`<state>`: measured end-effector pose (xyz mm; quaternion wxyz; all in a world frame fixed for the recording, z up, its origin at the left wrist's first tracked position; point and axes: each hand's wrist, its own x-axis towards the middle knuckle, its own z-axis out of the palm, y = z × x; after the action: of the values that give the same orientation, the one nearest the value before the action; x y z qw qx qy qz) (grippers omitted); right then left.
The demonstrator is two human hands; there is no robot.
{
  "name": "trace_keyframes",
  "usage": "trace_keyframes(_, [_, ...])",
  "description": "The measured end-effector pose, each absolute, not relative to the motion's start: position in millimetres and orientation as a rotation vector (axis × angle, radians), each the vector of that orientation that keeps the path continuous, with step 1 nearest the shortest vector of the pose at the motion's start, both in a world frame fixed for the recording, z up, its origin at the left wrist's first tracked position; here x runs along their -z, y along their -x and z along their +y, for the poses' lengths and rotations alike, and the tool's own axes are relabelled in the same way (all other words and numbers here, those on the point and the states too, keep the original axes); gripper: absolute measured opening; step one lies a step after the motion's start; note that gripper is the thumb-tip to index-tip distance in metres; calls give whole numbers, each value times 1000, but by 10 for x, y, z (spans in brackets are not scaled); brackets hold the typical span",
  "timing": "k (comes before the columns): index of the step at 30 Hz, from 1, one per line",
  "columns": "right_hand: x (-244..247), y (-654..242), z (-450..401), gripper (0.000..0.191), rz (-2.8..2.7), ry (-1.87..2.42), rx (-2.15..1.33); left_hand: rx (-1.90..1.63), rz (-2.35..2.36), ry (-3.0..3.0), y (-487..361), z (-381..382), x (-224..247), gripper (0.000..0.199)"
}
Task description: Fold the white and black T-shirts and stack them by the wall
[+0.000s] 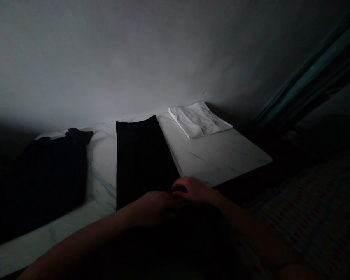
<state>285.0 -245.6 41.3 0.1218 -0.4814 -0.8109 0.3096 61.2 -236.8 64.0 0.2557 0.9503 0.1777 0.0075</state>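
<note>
A long black garment (141,159), flat and narrow like folded trousers, lies across the table with its far end close to the wall. At its near part, by the table's front edge, my left hand (154,208) is closed on the cloth, its fingertips lost in shadow. My right hand (194,189) curls its thumb and fingers together on the same cloth, right beside the left. Below the hands the picture is too dark to tell how the cloth hangs. To the left a dark garment with a collar (52,171) is spread out.
The white marbled table (227,155) stands against a pale wall (128,58). A folded white cloth (200,120) lies at its back right. A teal curtain (312,74) hangs at the right, above a patterned fabric surface (315,206). The light is dim.
</note>
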Motion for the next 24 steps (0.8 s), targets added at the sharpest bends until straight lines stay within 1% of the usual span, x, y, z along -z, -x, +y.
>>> trace_keyframes(1, [-433, -2861, -2426, 17, -2387, 1399, -945, -30, 544, -2514, -604, -2254, -689, 19])
trace_keyframes(3, [-465, -2848, -2315, 23, -2400, 1455, -881, -118, 695, -2445, -620, -1951, -725, 27])
trace_keyframes(5, [-466, -2788, -2133, 25, -2340, 1561, -630, -284, 896, -2492, -678, -1591, -663, 27])
trace_keyframes(7, [-414, -2713, -1908, 27, -2253, 1617, -362, -351, 999, -2608, -752, -1244, -522, 33])
trace_keyframes(9, [-308, -2664, -1704, 35, -2276, 1589, -222, -262, 996, -2716, -799, -976, -359, 42])
trace_keyframes(12, [-106, -2691, -1576, 51, -2474, 1436, -214, -101, 904, -2803, -755, -797, -195, 49])
trace_keyframes(14, [-4, -2765, -1642, 60, -2593, 1323, -259, -73, 870, -2826, -656, -832, -169, 48])
trace_keyframes(18, [25, -2942, -1985, 70, -2773, 1122, -364, -43, 739, -2808, -398, -1181, -211, 47])
trace_keyframes(24, [-114, -3076, -2387, 73, -2860, 933, -540, -22, 520, -2732, -22, -1866, -192, 64])
